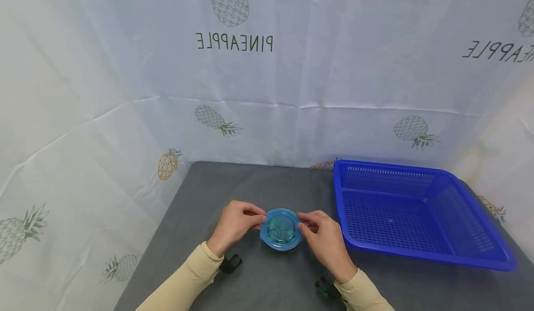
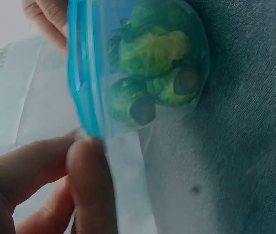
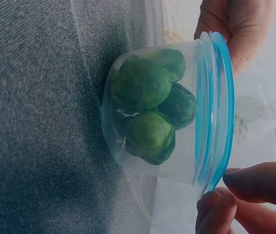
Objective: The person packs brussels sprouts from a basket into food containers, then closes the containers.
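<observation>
A round clear plastic food container (image 3: 128,158) with a blue lid (image 1: 281,230) stands upright on the grey tabletop between both hands. Several green Brussels sprouts (image 2: 152,51) show through its wall. My left hand (image 1: 237,223) pinches the lid's left edge between thumb and index finger. On the opposite side, my right hand (image 1: 326,240) pinches the lid's right edge, its thumb above the rim and fingertips below. The lid sits over the container's mouth all the way round as far as it shows.
To the right lies a large blue plastic basket (image 1: 346,218) with perforated walls, close beside the right hand. The grey tabletop (image 1: 258,186) ends at a white curtain (image 1: 292,70) printed with pineapples, which hangs behind and to the left.
</observation>
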Demonstrator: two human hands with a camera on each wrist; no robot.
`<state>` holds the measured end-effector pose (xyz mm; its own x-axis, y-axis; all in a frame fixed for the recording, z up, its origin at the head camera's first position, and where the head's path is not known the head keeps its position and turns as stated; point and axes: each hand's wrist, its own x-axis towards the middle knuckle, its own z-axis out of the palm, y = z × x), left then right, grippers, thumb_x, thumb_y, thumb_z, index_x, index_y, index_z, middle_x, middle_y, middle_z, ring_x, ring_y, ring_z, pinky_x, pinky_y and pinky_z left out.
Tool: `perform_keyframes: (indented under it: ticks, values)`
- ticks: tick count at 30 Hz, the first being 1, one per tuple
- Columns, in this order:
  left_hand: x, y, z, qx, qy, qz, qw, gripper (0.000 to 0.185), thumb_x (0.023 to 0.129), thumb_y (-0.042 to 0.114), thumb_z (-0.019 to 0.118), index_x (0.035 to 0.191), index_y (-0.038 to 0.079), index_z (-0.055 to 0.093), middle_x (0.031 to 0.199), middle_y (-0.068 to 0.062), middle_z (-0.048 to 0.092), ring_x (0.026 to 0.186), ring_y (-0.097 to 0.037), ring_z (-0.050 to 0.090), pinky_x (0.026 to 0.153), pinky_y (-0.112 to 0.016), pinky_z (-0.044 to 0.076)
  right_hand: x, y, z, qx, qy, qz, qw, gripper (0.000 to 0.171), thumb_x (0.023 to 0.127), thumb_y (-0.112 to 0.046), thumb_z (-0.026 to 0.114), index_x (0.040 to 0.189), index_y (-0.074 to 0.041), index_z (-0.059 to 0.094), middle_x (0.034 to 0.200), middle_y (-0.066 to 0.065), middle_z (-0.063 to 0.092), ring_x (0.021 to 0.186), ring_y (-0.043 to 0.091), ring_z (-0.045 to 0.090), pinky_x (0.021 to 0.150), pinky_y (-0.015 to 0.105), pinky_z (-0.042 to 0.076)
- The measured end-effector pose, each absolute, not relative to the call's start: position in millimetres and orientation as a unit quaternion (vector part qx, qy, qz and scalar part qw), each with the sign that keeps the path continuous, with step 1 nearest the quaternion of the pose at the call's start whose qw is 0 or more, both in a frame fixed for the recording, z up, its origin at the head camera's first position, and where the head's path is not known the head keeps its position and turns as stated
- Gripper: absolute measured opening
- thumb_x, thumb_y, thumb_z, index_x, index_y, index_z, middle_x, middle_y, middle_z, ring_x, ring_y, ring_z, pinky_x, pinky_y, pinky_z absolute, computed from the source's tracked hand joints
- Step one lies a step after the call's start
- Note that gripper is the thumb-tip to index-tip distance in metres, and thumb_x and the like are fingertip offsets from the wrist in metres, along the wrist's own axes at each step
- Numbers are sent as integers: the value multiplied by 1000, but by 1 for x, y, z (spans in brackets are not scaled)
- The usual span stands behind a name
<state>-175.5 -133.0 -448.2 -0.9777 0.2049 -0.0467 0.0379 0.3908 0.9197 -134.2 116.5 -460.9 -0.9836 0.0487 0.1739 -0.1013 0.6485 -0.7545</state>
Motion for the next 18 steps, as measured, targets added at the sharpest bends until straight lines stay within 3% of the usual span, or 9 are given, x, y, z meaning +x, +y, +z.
perform_keyframes:
  ticks: [7,12,18]
  values:
    - [-179,-142,-444,66,816,554,152,21,97,25,83,105,5,85,99,-8,82,80,-17,76,82,-41,70,-135,115,-463,4,-906,414,81,21,96,-15,83,118,-12,84,98,-2,73,86,7,65,74,20,58]
    - [-183,-144,-446,61,784,573,229,31,98,25,82,115,0,82,102,-10,81,80,-14,75,82,-38,71,-133,115,-464,5,-899,437,39,23,101,-19,77,122,-9,81,97,0,75,83,8,65,70,22,56]
    - [-185,-146,-450,51,768,583,260,35,98,19,82,125,-4,78,103,-12,80,79,-13,76,80,-38,71,-135,119,-467,-12,-852,523,-21,29,102,-16,75,129,-4,77,95,5,77,70,13,70,63,24,62]
